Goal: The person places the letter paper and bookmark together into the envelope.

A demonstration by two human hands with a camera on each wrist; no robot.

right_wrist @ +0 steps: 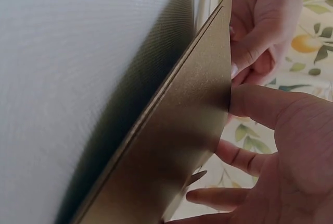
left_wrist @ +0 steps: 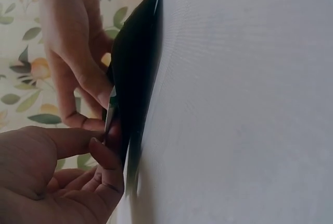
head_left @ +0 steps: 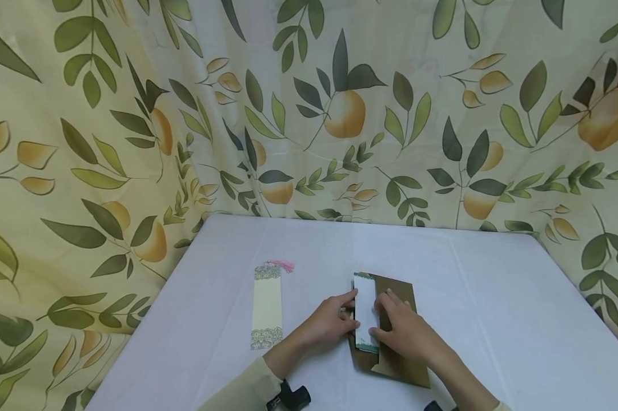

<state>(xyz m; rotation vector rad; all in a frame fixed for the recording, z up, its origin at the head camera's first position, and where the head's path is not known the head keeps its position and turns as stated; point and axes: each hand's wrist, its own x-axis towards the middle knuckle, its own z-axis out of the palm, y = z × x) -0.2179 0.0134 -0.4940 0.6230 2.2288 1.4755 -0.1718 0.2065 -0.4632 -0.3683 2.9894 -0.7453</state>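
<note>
Carefully now: you are risking creasing the white card (head_left: 365,311) if it is catching on the brown envelope (head_left: 398,342) lying on the desk (head_left: 494,319). Your left hand (head_left: 329,322) is pinching the card's left edge, while your right hand (head_left: 404,328) is pinching its right edge with its fingers (head_left: 386,302) spread over the envelope.

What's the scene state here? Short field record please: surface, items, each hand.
surface: white table, leaf-and-fruit print curtain behind
envelope: brown envelope lying flat on the table
card: white bookmark with green patterned ends, lying on the envelope's left edge
left hand: left hand pinches the card's left side
right hand: right hand holds the card's right side, resting on the envelope
spare: second bookmark with pink tassel, apart to the left, untouched
</note>
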